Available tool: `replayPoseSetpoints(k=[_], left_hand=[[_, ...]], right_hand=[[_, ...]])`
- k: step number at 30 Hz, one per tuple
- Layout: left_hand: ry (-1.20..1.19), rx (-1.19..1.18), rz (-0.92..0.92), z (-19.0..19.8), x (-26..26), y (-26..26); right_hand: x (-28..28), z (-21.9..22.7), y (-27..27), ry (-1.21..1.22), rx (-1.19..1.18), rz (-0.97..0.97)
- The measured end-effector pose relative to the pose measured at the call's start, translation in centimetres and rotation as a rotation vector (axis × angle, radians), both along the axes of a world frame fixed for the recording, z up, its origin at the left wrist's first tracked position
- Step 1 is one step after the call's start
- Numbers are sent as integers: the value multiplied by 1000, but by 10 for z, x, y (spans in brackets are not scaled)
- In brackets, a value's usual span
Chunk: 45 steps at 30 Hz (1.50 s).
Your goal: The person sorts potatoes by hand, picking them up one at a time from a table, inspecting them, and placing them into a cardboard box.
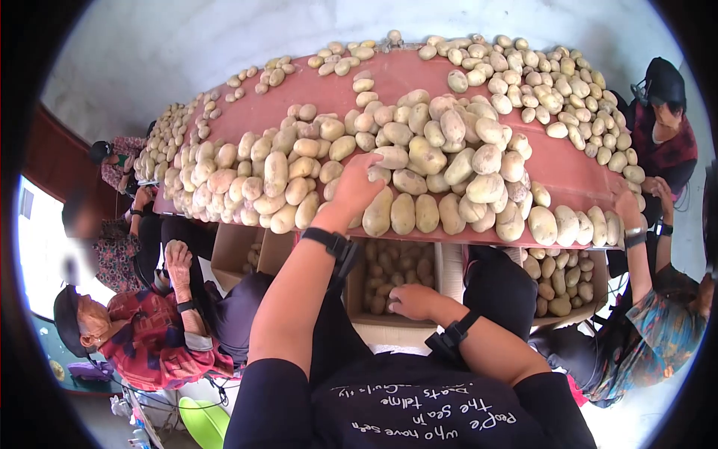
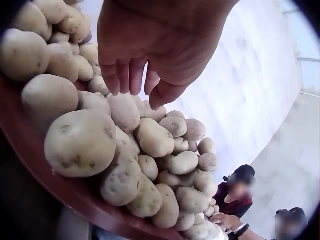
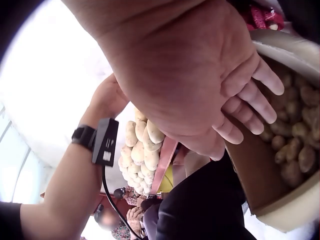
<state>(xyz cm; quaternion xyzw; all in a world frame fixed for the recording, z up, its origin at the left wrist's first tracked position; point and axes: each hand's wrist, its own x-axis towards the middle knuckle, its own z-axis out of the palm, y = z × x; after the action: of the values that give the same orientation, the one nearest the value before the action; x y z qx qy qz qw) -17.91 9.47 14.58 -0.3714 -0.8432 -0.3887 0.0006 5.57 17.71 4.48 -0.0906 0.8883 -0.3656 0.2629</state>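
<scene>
My left hand (image 1: 357, 184) reaches over the near heap of potatoes (image 1: 428, 156) on the red table, fingertips right at a pale potato (image 1: 392, 157). In the left wrist view the left hand (image 2: 155, 55) hangs palm-down with loosely bent fingers and nothing gripped, close over a potato (image 2: 123, 111). Lower down, my right hand (image 1: 419, 301) is above a cardboard box (image 1: 359, 288) part filled with smaller potatoes (image 1: 390, 268). The right wrist view shows the right hand (image 3: 200, 85) with its palm bare and fingers spread beside the box's inner wall (image 3: 257, 172).
More potatoes lie along the back of the red table (image 1: 314, 82). Another box of potatoes (image 1: 557, 280) stands at the right, and a cardboard box (image 1: 235, 258) at the left. Seated people (image 1: 142, 329) flank both sides, one person's hand (image 1: 627, 206) at the table's right end.
</scene>
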Motion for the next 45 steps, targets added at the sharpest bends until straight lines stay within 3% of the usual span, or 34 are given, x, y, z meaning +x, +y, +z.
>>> replayPoseSetpoints(k=[8,11,14,17,20,22,24,26,27,28,29,30,32,35,38,39,42,45], left_hand=[[98,-412,39,1,-35,44],[-4,-537,76,15,-31,51],[-21,-543,78,25,-31,45],[-228,-229,40,21,-31,21],[-695,299,-115,25,-13,-8],[-756,356,-237,30,4,-32],[-866,431,-203,31,37,-53],[-1004,403,-122,27,70,-71],[-1017,320,-102,10,81,-84],[-1039,400,-110,-18,93,-89],[-1006,375,-82,-8,113,-91],[-1007,338,-111,-22,120,-97],[-1067,333,-67,-18,140,-103],[-1010,320,1,-27,152,-107],[-536,163,50,-29,157,-107],[-496,127,105,-27,160,-105],[-335,126,101,-37,166,-97],[-236,137,40,-41,167,-94]], right_hand=[[-2,9,-1,-35,-58,-11],[-3,16,-1,-42,-46,4],[-5,16,-2,-33,-64,2],[-5,14,-1,-59,-96,-20],[-5,13,-1,-30,-133,-25],[-5,11,0,-31,-166,-31],[-10,9,1,-75,-207,-36],[-12,0,1,140,-235,-37],[-13,-3,1,52,-419,-152],[-13,-6,3,-50,-595,-261],[-14,0,3,-181,-708,-391],[-16,7,3,-324,-808,-527],[-17,10,7,-375,-885,-588],[-18,7,9,-450,-1020,-603],[-18,21,5,-482,-1174,-554],[-17,26,5,-488,-1227,-537],[-16,30,5,-459,-1338,-447],[-16,36,3,-447,-1396,-493]])
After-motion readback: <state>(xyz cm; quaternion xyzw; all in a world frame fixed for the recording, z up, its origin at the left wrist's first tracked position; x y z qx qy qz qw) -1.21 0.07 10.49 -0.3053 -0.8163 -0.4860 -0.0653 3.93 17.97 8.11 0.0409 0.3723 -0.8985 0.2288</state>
